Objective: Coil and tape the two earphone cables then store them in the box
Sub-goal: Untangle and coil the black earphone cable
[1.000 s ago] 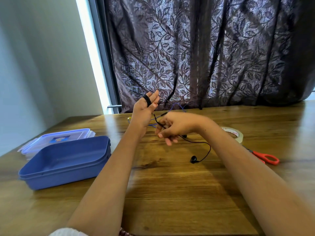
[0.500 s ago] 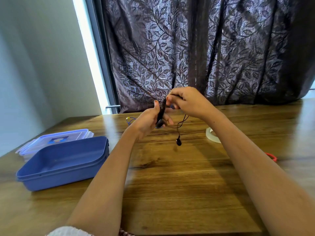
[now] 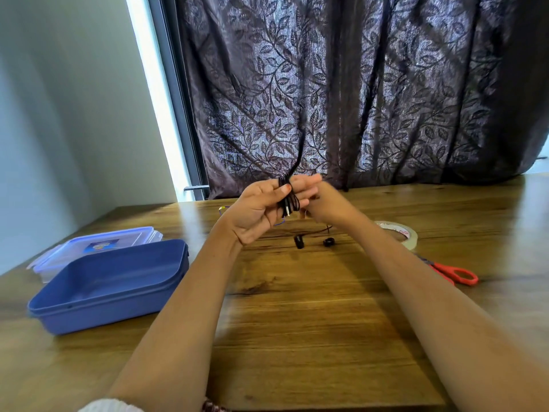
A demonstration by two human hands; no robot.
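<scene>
Wooden tabletop point(image 3: 297, 322), dark curtain point(image 3: 356, 99) behind. Left hand point(image 3: 261, 209) pinches the black cable point(image 3: 286, 200), mostly coiled, under its thumb. Right hand point(image 3: 326, 203) just behind it is blurred, grip unclear. Earbuds point(image 3: 299, 242) lie loose below both hands. Blue cable point(image 3: 221, 209) beyond left hand looks uncoiled. Tape point(image 3: 398, 233) apparently unused; box point(image 3: 113, 281), left of left hand, empty.

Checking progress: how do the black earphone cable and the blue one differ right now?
The black earphone cable is bunched in the left hand, its earbuds on the table; the blue earphone cable lies loose on the table behind that hand, mostly hidden. Neither is in the box.
</scene>
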